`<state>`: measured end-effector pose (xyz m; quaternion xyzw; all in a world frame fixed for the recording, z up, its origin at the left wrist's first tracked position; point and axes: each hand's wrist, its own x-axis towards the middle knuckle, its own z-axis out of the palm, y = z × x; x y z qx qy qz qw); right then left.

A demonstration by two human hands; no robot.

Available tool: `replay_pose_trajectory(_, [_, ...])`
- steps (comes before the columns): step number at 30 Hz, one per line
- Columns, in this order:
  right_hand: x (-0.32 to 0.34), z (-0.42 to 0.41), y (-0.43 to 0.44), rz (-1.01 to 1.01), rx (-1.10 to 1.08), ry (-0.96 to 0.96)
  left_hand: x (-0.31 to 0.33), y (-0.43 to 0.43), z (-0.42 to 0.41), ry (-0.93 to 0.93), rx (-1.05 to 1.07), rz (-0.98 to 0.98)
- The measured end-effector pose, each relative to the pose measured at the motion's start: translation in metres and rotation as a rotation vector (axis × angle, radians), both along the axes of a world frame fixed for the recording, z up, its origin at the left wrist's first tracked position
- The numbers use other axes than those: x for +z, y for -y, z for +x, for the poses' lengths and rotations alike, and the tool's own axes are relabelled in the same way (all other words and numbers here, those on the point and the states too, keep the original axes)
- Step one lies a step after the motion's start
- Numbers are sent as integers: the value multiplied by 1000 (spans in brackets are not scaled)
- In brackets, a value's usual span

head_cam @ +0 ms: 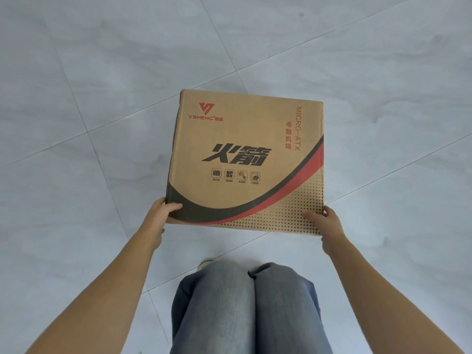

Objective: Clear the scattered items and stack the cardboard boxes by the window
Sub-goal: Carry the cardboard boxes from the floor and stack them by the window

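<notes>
A brown cardboard box (245, 159) with red and black print sits in front of me above the pale tiled floor; whether it rests on the floor or is lifted I cannot tell. My left hand (159, 221) grips its near left corner, thumb on the top face and fingers under the side. My right hand (328, 226) grips the near right corner, thumb lying on the dotted part of the top. No window and no other box is in view.
Grey-white floor tiles (102, 98) spread all around the box. My knees in blue jeans (245, 307) are just below the box, with the toe of a shoe (204, 264) showing by the left knee.
</notes>
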<state>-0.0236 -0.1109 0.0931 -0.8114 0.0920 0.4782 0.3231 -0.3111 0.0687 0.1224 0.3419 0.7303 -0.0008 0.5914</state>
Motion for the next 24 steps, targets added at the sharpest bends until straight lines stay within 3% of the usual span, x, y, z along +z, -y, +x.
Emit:
replay_pose_trajectory(3, [20,18,-1,5,8,96,36,-14,12,17,-5,91])
replay_pose_trajectory(12, [225,63,-23,192,-224,78,221,-39,59,208,85,155])
replay_pose_trajectory(18, [344,79,-11,229,-206,123,310,-19,67,254,67,153])
replay_pose_trajectory(24, [456,97,9,349,-174,272,405,-10,88,349,29,351])
